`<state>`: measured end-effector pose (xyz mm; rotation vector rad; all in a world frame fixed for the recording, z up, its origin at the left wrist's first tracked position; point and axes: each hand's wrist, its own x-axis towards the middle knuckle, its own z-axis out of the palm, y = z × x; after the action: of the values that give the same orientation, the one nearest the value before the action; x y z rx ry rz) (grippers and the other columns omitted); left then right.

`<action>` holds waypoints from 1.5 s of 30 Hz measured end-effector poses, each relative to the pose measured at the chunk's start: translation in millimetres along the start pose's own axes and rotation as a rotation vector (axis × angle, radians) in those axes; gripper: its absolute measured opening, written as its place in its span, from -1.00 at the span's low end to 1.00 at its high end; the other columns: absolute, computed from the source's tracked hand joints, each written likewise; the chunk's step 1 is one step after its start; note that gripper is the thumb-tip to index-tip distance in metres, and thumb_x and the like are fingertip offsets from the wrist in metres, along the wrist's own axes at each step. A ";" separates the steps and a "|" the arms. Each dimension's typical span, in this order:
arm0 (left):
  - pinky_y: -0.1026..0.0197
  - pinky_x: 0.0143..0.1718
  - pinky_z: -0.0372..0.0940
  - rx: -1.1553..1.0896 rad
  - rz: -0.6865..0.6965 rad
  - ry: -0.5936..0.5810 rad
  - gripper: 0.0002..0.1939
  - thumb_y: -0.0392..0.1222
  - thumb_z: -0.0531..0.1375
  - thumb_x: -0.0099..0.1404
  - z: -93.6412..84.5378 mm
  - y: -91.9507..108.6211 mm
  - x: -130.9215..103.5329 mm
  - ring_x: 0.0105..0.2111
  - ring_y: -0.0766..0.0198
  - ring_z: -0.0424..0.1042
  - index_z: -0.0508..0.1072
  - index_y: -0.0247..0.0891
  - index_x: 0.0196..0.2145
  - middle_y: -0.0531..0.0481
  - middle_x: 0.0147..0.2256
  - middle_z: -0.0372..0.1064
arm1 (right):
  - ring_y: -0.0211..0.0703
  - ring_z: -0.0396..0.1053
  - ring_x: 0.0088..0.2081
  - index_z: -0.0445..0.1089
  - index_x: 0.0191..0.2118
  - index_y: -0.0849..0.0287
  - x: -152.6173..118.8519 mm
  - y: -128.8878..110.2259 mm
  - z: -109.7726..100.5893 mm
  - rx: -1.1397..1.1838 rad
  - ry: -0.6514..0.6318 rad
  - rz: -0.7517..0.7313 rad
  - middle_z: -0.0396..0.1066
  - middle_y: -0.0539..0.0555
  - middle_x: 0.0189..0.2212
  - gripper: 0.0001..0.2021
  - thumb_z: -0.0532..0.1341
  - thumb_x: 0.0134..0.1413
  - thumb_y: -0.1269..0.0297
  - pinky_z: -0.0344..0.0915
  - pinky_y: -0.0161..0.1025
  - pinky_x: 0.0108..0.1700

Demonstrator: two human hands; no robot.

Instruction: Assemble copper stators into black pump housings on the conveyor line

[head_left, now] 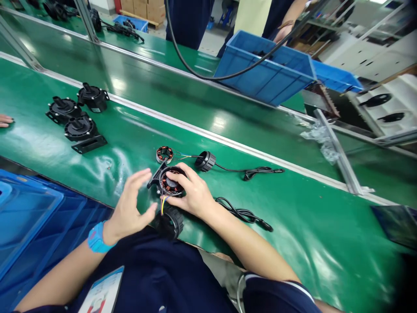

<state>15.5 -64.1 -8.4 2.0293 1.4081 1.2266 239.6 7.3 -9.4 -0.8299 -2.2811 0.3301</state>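
My right hand (193, 191) grips a black pump housing (158, 178) with a copper-wound stator (169, 186) seated in its round opening. The thumb and fingers lie across the stator and the rim. To the left of the housing, my left hand (132, 206) is apart from it, fingers spread, holding nothing. Coloured wires (163, 204) run from the housing toward a ribbed black cap (171, 221) close to my body. Behind the housing lies a second stator (164, 154), wired to another ribbed black cap (205, 161) with a cable.
Assembled black pumps (80, 126) stand at the left on the green bench. Coiled black cables (244, 214) lie to the right. A blue bin (263, 78) sits beyond the metal rail, with a co-worker's hand (284, 32) at it. Another person's fingers (5, 121) show at the left edge.
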 end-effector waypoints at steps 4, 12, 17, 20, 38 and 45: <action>-0.16 0.28 0.32 0.060 0.148 0.111 -0.29 -0.01 0.38 0.29 25.7 3.8 5.6 0.31 -0.07 0.27 0.21 -0.13 0.29 -0.22 0.18 0.32 | 0.16 0.29 0.27 0.31 0.28 0.15 2.7 -2.4 -4.0 0.057 -0.092 0.022 0.21 0.34 0.28 -0.41 0.36 0.20 0.07 0.42 0.10 0.22; -0.12 0.23 0.35 0.058 0.136 0.239 -0.46 -0.07 0.45 0.21 42.6 7.8 22.1 0.22 -0.03 0.36 0.41 -0.16 0.09 -0.05 -0.12 0.43 | -0.23 0.44 -0.32 0.56 -0.07 0.20 -68.9 -76.0 -42.6 1.286 -0.360 0.583 0.46 0.14 -0.27 -0.65 0.28 0.32 0.00 0.45 -0.24 -0.23; -0.11 0.21 0.35 0.089 0.165 0.207 -0.64 -0.10 0.43 0.25 37.8 6.2 23.0 0.22 -0.02 0.33 0.53 -0.11 -0.01 -0.02 -0.17 0.34 | -0.20 0.53 -0.22 0.38 0.25 0.13 -107.3 -103.9 6.5 1.869 -0.206 1.069 0.44 0.25 0.02 -0.34 0.38 0.16 -0.15 0.45 -0.32 -0.26; -0.10 0.21 0.36 0.107 0.173 0.181 -0.70 -0.10 0.41 0.27 35.3 5.1 24.0 0.22 -0.02 0.31 0.57 -0.08 -0.04 -0.01 -0.20 0.31 | -0.19 0.54 -0.25 0.39 0.22 0.14 -106.7 -107.0 13.7 1.845 -0.006 1.140 0.44 0.26 0.06 -0.39 0.38 0.19 -0.12 0.50 -0.27 -0.28; 0.05 0.05 0.32 0.383 0.256 0.299 -0.75 -0.16 0.41 0.27 -12.8 -1.3 8.7 -0.04 0.08 0.41 0.59 -0.16 -0.09 -0.01 -0.33 0.41 | -0.16 0.49 -0.24 0.36 -0.04 0.11 -45.8 -83.3 28.6 1.631 0.123 1.113 0.41 0.04 -0.15 -0.35 0.53 -0.13 -0.17 0.52 -0.30 -0.42; -0.09 0.14 0.23 0.384 0.086 0.199 -0.66 0.15 0.35 0.28 -29.6 -19.7 9.2 0.07 -0.03 0.29 0.61 -0.12 -0.14 -0.05 -0.24 0.25 | -0.16 0.47 -0.09 0.15 0.23 -0.01 17.5 -71.7 18.3 1.291 0.321 0.713 0.44 0.04 -0.02 -0.07 0.61 -0.27 0.22 0.47 -0.20 -0.02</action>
<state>-18.8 -52.3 -2.3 2.2892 1.7826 1.3041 183.5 -36.4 17.5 -0.8044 -0.9866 1.6036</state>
